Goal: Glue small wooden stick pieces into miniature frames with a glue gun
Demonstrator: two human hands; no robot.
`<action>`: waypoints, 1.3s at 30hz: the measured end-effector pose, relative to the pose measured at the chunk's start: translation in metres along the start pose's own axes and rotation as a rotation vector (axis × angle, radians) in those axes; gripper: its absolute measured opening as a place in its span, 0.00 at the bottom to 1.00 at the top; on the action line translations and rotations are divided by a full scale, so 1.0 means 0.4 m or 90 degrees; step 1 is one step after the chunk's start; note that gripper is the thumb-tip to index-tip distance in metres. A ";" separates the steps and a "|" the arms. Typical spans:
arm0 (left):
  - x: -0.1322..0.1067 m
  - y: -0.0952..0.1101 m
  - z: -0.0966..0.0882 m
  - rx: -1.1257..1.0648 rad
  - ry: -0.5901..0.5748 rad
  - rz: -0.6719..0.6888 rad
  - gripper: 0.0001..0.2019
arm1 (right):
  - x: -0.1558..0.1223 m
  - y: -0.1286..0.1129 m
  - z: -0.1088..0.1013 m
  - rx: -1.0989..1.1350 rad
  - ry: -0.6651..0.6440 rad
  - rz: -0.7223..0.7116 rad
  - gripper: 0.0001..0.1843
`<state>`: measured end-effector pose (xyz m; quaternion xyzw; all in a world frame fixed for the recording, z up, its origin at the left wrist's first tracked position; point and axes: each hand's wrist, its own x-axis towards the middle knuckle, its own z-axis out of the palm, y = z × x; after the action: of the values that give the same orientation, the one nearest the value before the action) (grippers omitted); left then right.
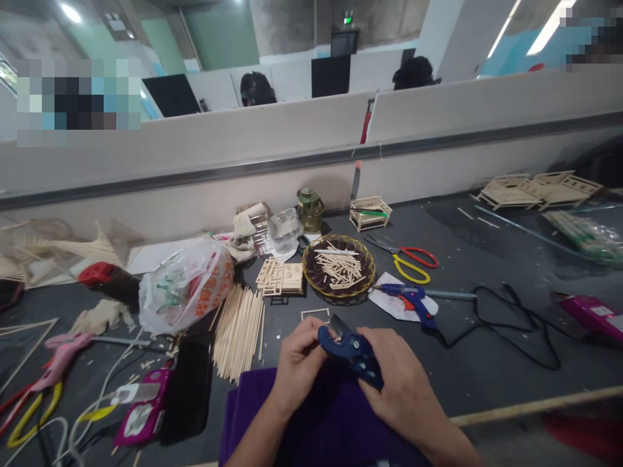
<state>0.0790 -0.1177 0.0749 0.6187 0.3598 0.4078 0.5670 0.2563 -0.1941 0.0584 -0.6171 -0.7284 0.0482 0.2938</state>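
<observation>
Wrapped round the handles of a blue hand cutter [348, 345] is my right hand [402, 373]. The cutter's dark blade stands up at its upper left end. My left hand [302, 355] is closed right beside the jaws, fingers pinched together; a small pale bit, perhaps a wooden stick end, shows there, mostly hidden. Just beyond my left hand lies a small wooden frame [315, 312]. A spread bundle of thin wooden sticks [239, 331] lies to the left. Behind the cutter, a round basket [307, 275] holds many short stick pieces. Below my hands is purple cloth [311, 418].
A blue glue gun [411, 299] with a trailing black cord lies right, below red-and-yellow-handled scissors [409, 259]. Flat wooden assemblies [280, 277] sit behind the sticks. Left are a plastic bag [187, 285], a black phone [187, 389] and a pink glue gun [61, 357]. A partition [243, 188] backs the table.
</observation>
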 end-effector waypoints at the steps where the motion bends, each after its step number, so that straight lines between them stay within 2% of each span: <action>1: -0.001 0.001 0.001 0.005 -0.002 0.002 0.09 | -0.003 0.001 -0.002 0.003 -0.002 0.001 0.28; 10: -0.006 0.017 0.015 0.026 -0.038 0.007 0.06 | -0.020 0.005 -0.034 0.042 -0.016 0.009 0.27; 15: 0.005 0.016 0.050 0.035 -0.091 -0.022 0.08 | -0.072 0.037 -0.025 0.018 -0.016 0.024 0.26; 21: 0.031 -0.060 0.141 0.018 -0.166 -0.125 0.07 | -0.157 0.125 0.003 -0.023 -0.072 0.115 0.19; 26: 0.059 -0.107 0.186 -0.030 -0.201 -0.216 0.08 | -0.168 0.188 -0.005 0.024 -0.130 0.139 0.11; 31: 0.073 -0.114 0.196 -0.062 -0.189 -0.243 0.11 | -0.165 0.217 0.012 0.024 -0.119 0.116 0.05; 34: 0.069 -0.127 0.192 -0.095 -0.167 -0.242 0.11 | -0.165 0.219 0.022 -0.001 -0.124 0.127 0.05; 37: 0.061 -0.143 0.175 -0.113 -0.141 -0.226 0.09 | -0.163 0.206 0.004 0.010 -0.116 0.136 0.07; 39: 0.055 -0.150 0.159 -0.120 -0.111 -0.228 0.09 | -0.165 0.190 -0.018 0.072 -0.084 0.168 0.08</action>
<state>0.1470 -0.1177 0.0156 0.5223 0.3737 0.2771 0.7147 0.3304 -0.2397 0.0072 -0.6853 -0.6550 0.1673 0.2709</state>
